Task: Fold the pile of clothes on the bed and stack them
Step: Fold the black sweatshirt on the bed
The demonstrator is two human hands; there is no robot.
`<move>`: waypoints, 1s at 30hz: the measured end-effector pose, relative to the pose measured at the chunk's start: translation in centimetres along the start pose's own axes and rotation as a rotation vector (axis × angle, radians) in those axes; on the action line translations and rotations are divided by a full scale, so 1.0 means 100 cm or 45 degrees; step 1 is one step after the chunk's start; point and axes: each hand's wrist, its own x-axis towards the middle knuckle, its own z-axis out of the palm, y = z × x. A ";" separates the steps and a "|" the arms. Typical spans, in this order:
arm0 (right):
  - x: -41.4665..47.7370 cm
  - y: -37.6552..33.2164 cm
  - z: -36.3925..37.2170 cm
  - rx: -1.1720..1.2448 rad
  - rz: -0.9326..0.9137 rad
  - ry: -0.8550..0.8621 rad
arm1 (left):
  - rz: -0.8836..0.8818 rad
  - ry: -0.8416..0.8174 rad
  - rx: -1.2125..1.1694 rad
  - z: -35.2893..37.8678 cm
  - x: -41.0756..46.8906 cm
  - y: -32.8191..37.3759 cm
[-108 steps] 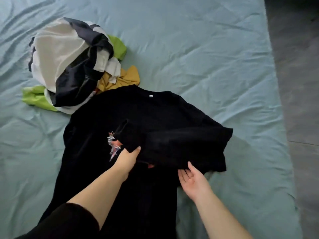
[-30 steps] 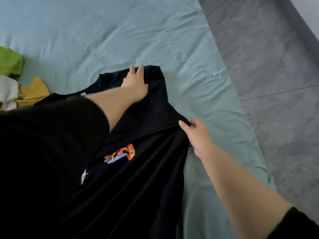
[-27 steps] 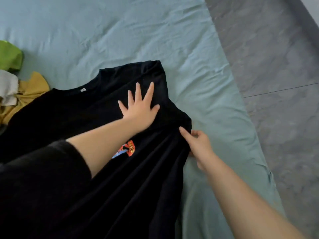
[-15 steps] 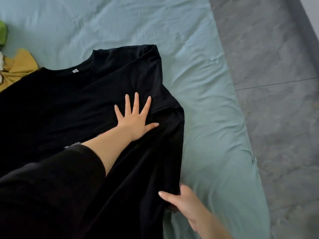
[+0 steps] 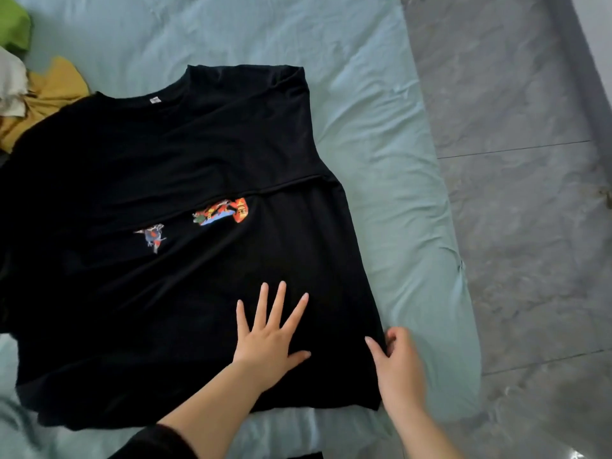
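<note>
A black T-shirt [image 5: 185, 167] with a small colourful print lies spread on the pale blue bed sheet [image 5: 381, 180]. Its right sleeve is folded in across the chest, which leaves a straight right edge. My left hand [image 5: 270, 339] rests flat on the lower part of the shirt, fingers spread. My right hand [image 5: 395, 362] pinches the shirt's right edge near the hem. At the upper left lies the rest of the pile: a yellow garment [image 5: 49, 94], a white one [image 5: 11, 81] and a green one [image 5: 13, 24], partly out of frame.
The bed's right edge [image 5: 463, 293] runs diagonally down the picture, with grey tiled floor [image 5: 530, 193] beyond it. A strip of bare sheet lies between the shirt and that edge.
Both hands have slid down the shirt toward the hem, the left one flat on the cloth, the right one along the right edge. The print shows again.
</note>
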 end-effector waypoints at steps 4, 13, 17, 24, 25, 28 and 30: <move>-0.017 -0.030 0.013 -0.436 -0.640 0.112 | -0.028 0.057 0.049 0.001 -0.006 0.006; -0.017 -0.013 0.029 -1.110 -0.651 -0.570 | -0.088 -0.156 -0.265 0.008 -0.044 -0.016; -0.055 -0.045 0.041 -1.029 -0.596 -0.384 | -0.111 0.192 -0.426 -0.014 -0.068 -0.068; -0.169 -0.133 0.116 -0.655 -0.875 -0.399 | -0.792 0.548 -0.580 0.002 -0.154 -0.212; -0.187 -0.142 0.130 -0.509 -0.832 -0.379 | -0.896 0.534 -0.733 0.008 -0.165 -0.228; -0.226 -0.161 0.170 -0.114 -0.048 -0.678 | -0.965 0.389 -1.185 0.028 -0.185 -0.260; -0.238 -0.167 0.190 0.398 0.610 -0.782 | -0.864 0.278 -1.224 0.036 -0.192 -0.270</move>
